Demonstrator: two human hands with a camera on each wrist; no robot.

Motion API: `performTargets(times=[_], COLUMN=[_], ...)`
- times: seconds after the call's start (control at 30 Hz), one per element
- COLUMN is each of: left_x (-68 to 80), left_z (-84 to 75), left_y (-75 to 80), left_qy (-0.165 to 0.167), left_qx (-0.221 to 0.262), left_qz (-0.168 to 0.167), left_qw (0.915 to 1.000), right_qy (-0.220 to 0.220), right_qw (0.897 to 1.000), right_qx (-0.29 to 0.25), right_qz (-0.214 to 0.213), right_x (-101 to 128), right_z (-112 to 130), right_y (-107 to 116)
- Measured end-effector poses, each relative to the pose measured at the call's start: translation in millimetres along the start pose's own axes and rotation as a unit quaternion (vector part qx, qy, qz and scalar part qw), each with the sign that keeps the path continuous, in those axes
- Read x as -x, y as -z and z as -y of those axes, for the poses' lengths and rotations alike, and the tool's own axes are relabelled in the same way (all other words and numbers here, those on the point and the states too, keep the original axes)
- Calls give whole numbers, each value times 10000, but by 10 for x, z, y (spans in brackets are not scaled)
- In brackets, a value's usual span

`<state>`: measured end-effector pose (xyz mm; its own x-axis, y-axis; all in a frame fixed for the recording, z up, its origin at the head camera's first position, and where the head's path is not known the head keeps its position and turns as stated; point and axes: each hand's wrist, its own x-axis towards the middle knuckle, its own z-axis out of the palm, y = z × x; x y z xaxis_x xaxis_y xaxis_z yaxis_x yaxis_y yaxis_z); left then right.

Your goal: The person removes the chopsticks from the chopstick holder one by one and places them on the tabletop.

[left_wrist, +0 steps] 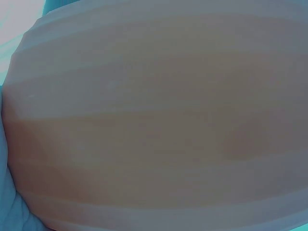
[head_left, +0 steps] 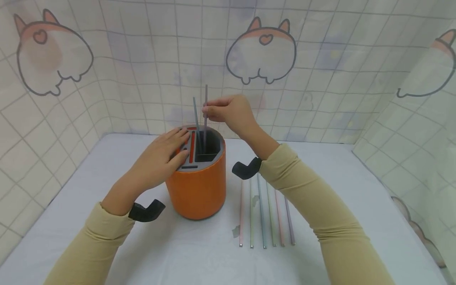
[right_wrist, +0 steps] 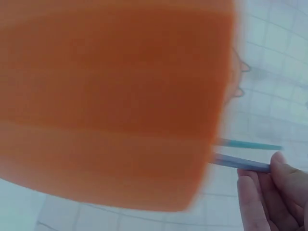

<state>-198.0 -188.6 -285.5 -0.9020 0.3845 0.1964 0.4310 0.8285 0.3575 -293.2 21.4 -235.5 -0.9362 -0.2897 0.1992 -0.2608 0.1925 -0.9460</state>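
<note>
An orange cylindrical holder [head_left: 199, 190] with a grey slotted top stands on the white table [head_left: 142, 245]. My left hand [head_left: 162, 156] rests flat on its top left edge, fingers straight. My right hand [head_left: 222, 111] pinches a grey-purple straw [head_left: 205, 114] upright in the holder's large slot. A second blue-grey straw [head_left: 196, 118] stands in the same slot. In the right wrist view the orange holder [right_wrist: 110, 101] fills the frame, and my fingers [right_wrist: 274, 192] hold the purple straw [right_wrist: 240, 163] beside the teal one [right_wrist: 250, 144]. The left wrist view shows only a blurred orange surface [left_wrist: 154, 120].
Several pastel straws [head_left: 265, 213] lie side by side on the table right of the holder. Tiled cloth walls with cartoon prints [head_left: 261, 51] close in the back and both sides. A red strip [head_left: 192, 147] sits in a narrow slot of the holder.
</note>
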Motion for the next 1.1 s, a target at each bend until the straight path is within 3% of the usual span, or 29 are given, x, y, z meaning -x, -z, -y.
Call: performTargets(times=[0.33, 0.47, 0.7, 0.9, 1.1], left_x=[3, 19, 33, 36, 61], left_z=[8, 19, 29, 41, 60], left_y=[-2, -5, 8, 2, 10], left_qy=[-58, -16, -14, 28, 19], left_qx=[-24, -3, -11, 27, 45], left_qz=[8, 63, 10, -31, -48], left_qw=[10000, 10000, 10000, 10000, 10000], right_qy=[624, 949, 1252, 886, -141], right_qw=[9912, 9744, 9471, 9389, 9557], right_qx=[-1067, -1861, -2661, -3044, -2670], right_qz=[-471, -831, -1284, -1339, -1234], right_x=[95, 192, 355, 419, 527], right_z=[358, 551, 746, 595, 234], right_y=[319, 483, 823, 1127, 1387])
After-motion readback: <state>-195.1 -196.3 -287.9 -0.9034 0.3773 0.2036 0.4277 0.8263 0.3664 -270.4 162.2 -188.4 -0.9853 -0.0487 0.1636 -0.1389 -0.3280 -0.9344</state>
